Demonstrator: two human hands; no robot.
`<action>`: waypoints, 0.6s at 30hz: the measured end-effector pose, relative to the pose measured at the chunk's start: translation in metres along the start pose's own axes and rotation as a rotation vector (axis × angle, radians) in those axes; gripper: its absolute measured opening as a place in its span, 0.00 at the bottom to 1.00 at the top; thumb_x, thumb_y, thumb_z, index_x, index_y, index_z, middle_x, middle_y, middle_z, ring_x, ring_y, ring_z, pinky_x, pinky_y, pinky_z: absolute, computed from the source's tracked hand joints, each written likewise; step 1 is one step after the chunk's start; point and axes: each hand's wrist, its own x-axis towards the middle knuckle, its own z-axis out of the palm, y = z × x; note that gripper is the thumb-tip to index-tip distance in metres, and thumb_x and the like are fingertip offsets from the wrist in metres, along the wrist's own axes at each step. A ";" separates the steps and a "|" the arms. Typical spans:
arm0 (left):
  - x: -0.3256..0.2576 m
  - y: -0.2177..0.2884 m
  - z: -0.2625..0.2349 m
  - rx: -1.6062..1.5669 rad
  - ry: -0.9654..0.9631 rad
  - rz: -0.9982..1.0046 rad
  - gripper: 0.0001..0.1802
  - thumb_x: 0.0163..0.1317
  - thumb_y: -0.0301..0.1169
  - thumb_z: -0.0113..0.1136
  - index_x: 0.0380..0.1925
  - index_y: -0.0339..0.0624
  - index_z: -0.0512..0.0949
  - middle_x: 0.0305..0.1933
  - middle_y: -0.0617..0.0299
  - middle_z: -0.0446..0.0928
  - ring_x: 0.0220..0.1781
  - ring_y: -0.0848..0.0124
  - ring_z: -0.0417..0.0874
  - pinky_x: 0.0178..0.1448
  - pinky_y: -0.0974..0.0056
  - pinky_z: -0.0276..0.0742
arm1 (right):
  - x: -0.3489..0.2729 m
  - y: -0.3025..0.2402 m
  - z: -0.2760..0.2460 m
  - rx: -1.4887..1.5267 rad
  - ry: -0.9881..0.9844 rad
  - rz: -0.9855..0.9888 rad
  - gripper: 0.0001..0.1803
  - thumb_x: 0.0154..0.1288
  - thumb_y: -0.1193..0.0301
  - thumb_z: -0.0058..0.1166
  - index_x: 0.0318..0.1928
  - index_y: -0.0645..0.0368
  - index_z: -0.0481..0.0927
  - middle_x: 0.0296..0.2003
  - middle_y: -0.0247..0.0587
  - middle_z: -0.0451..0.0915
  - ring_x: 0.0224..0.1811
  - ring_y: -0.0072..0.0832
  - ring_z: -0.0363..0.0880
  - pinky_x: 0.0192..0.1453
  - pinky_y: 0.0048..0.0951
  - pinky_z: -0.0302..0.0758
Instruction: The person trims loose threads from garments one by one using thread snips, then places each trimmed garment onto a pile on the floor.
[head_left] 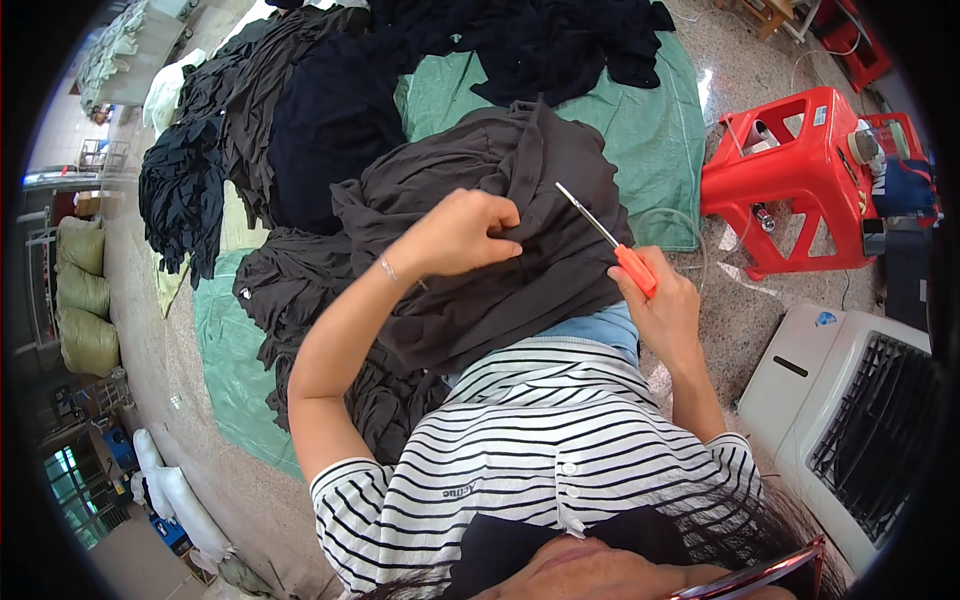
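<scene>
A dark brown garment (470,290) lies bunched over my lap. My left hand (462,233) pinches a fold of its cloth near the top. My right hand (665,305) is closed around the orange handle of small thread snips (605,240), whose metal blades point up and left, close to the fold held by my left hand. The blade tips are just above the cloth; I cannot tell whether they touch it. Beneath the garment show my striped shirt and blue trousers.
Piles of dark garments (300,130) lie on a green sheet (650,130) spread over the stone floor ahead. A red plastic stool (790,180) stands at the right, a white fan unit (850,410) at the lower right. Stuffed sacks (85,300) sit far left.
</scene>
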 end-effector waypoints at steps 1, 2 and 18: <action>0.001 -0.007 -0.008 -0.162 -0.089 -0.101 0.10 0.57 0.28 0.71 0.33 0.32 0.81 0.24 0.66 0.81 0.26 0.82 0.76 0.32 0.73 0.70 | -0.003 -0.003 0.000 0.022 0.001 -0.022 0.15 0.66 0.61 0.65 0.44 0.56 0.79 0.29 0.49 0.83 0.32 0.52 0.83 0.32 0.43 0.76; 0.003 -0.017 -0.013 -0.280 -0.145 -0.108 0.09 0.59 0.29 0.71 0.31 0.34 0.82 0.24 0.70 0.80 0.26 0.84 0.75 0.31 0.74 0.69 | -0.005 -0.007 -0.001 0.028 -0.005 -0.033 0.15 0.66 0.61 0.65 0.44 0.56 0.79 0.29 0.49 0.83 0.32 0.52 0.83 0.32 0.43 0.76; 0.053 0.028 -0.064 0.582 -0.114 -0.079 0.22 0.55 0.40 0.70 0.15 0.33 0.77 0.17 0.51 0.78 0.25 0.62 0.85 0.32 0.59 0.75 | -0.016 -0.038 -0.004 0.038 -0.038 -0.204 0.16 0.62 0.59 0.68 0.37 0.55 0.76 0.29 0.38 0.82 0.23 0.44 0.81 0.23 0.39 0.74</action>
